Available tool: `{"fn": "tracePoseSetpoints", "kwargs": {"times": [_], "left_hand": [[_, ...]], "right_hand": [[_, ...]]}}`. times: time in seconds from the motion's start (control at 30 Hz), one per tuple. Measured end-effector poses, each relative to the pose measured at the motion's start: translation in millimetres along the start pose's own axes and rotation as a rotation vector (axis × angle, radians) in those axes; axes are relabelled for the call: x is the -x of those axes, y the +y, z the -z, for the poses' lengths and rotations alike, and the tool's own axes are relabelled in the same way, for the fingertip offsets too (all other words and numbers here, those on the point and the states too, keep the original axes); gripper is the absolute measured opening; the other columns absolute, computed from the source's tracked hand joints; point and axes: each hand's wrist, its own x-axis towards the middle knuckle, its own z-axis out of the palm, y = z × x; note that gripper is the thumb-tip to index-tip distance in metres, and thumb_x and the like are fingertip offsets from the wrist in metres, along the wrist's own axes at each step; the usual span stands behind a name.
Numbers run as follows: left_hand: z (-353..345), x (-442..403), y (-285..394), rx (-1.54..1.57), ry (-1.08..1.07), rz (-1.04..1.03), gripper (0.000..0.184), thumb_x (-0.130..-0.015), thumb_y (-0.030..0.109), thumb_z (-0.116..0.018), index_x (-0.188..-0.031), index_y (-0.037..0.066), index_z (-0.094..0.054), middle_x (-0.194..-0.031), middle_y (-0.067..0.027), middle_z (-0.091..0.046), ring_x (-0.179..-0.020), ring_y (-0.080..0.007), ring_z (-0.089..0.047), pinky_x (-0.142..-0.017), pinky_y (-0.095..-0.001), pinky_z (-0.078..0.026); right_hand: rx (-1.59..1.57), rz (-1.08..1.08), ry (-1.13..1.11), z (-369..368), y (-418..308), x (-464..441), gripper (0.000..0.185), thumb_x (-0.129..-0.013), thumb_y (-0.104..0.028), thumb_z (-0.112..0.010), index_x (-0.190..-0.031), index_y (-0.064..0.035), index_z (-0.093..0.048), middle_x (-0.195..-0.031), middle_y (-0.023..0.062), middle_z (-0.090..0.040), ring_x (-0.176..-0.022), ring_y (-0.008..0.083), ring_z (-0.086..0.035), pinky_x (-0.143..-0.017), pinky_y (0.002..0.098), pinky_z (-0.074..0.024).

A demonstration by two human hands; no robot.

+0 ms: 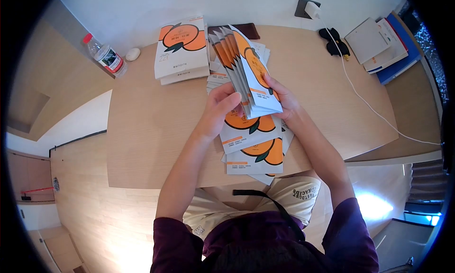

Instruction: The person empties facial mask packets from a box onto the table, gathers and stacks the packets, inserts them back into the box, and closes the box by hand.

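A fanned stack of flat packets [256, 76], white with orange fruit printed on them, is held upright over the table. My left hand [220, 107] grips its left side, fingers curled and thumb along the edges. On the other side my right hand [285, 98] is closed around the right edge, thumb on the front packet. Beneath lie loose packets [256, 167] of the same print, overlapping down to the table's front edge. More are partly hidden behind the held stack. Left of it is a white box [182, 59] with matching orange print.
A wooden table [147, 126] holds a plastic bottle [108, 58] with a red cap, a small white round object [133, 54], black sunglasses [334, 41] and stacked books [374, 45]. A white cable [354, 87] runs from the wall charger [313, 10] across the right side.
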Motion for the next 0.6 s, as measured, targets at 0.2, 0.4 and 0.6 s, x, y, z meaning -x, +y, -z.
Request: {"fn": "tracePoseSetpoints", "kwargs": {"times": [0.2, 0.4, 0.6], "left_hand": [[4, 0, -4, -0.085, 0.035, 0.041, 0.036, -0.085, 0.034, -0.067, -0.102, 0.001, -0.064, -0.087, -0.0039, -0.066, -0.071, -0.0062, -0.057, -0.062, -0.0191, -0.045], [4, 1, -3, -0.027, 0.019, 0.055, 0.032, -0.084, 0.026, -0.066, -0.102, -0.001, -0.063, -0.089, -0.0055, -0.066, -0.074, -0.0077, -0.059, -0.066, -0.0204, -0.047], [-4, 2, 2, 0.007, 0.133, 0.112, 0.029, -0.079, 0.011, -0.056, -0.101, -0.006, -0.061, -0.092, -0.0102, -0.066, -0.084, -0.0136, -0.062, -0.078, -0.0256, -0.050]], "right_hand": [[0.082, 0.034, 0.058, -6, 2, 0, 0.041, -0.090, -0.022, -0.063, -0.118, 0.0059, -0.051, -0.108, 0.0206, -0.064, -0.086, 0.0231, -0.069, -0.069, 0.0322, -0.0605], [0.039, 0.025, 0.032, -2, 1, 0, 0.042, -0.089, -0.021, -0.064, -0.119, 0.0051, -0.050, -0.108, 0.0205, -0.064, -0.086, 0.0233, -0.069, -0.070, 0.0328, -0.0606], [0.038, 0.021, 0.037, -9, 1, 1, 0.042, -0.088, -0.019, -0.065, -0.120, 0.0044, -0.049, -0.109, 0.0203, -0.064, -0.089, 0.0241, -0.069, -0.071, 0.0336, -0.0605]]}}
